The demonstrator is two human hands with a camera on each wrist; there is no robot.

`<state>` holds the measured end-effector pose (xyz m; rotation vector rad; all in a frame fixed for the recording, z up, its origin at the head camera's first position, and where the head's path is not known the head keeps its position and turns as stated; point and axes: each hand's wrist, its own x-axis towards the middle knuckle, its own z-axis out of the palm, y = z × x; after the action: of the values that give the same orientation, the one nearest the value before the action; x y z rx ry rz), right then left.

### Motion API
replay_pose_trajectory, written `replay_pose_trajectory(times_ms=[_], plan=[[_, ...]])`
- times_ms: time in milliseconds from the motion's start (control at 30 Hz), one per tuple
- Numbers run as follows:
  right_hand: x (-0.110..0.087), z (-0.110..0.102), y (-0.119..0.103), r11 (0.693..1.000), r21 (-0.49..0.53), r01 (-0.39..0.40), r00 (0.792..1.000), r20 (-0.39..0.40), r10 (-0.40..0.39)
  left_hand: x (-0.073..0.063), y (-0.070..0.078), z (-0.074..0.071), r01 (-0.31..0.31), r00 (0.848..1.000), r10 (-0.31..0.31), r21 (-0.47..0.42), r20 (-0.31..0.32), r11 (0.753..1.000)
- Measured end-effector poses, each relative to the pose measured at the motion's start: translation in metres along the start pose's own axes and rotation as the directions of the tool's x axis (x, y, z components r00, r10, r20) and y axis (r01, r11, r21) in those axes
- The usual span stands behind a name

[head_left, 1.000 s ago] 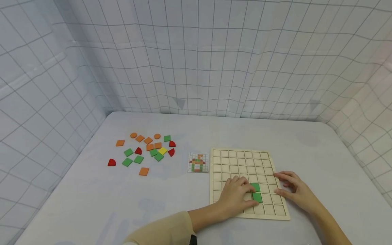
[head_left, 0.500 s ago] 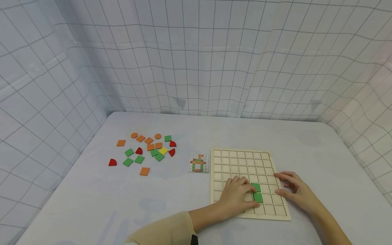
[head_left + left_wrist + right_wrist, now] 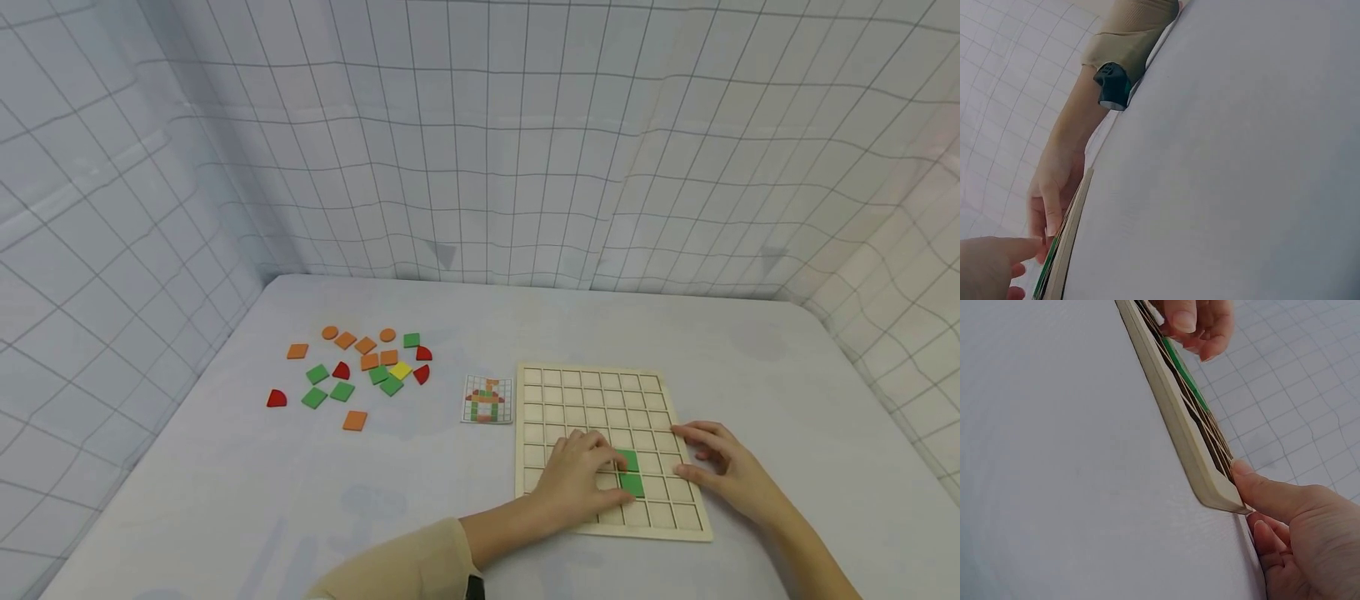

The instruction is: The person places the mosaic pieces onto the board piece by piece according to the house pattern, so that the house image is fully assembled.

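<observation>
Left grip (image 3: 573, 481) half-spread at green tiles (image 3: 632, 486), likewise right grip (image 3: 735, 472) against board (image 3: 617, 417).

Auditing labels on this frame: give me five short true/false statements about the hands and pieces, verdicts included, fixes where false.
1. The left hand is over the grid board. True.
2. The right hand is at the board's left edge. False: it is at the right edge.
3. Two green squares show on the board. True.
4. The pattern card lies right of the board. False: it lies to the left.
5. Exactly one yellow tile is visible. True.
</observation>
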<state>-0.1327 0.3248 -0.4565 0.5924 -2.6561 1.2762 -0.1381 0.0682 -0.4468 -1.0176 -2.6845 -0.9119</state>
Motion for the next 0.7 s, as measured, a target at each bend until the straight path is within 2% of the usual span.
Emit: replay_pose_trajectory(times_ms=[167,400,533,700], plan=[[0.0,0.0,0.001,1.0,-0.003,-0.017,1.0,0.005,0.017,0.002,-0.01,-0.017,0.013,0.999,-0.017,-0.08,-0.049,0.997],[-0.001,-0.001,0.005,0.999,-0.021,-0.025,1.0,0.004,0.025,-0.003,-0.04,-0.053,0.112,0.985,-0.131,-0.167,-0.109,0.98],[-0.001,-0.002,0.005,0.999,-0.028,-0.033,0.999,0.004,0.033,-0.011,-0.064,-0.072,0.141,0.966,-0.182,-0.212,-0.186,0.967],[0.0,0.0,0.004,0.999,-0.021,-0.038,0.999,0.007,0.038,-0.025,-0.099,-0.093,0.197,0.928,-0.248,-0.199,-0.277,0.96]])
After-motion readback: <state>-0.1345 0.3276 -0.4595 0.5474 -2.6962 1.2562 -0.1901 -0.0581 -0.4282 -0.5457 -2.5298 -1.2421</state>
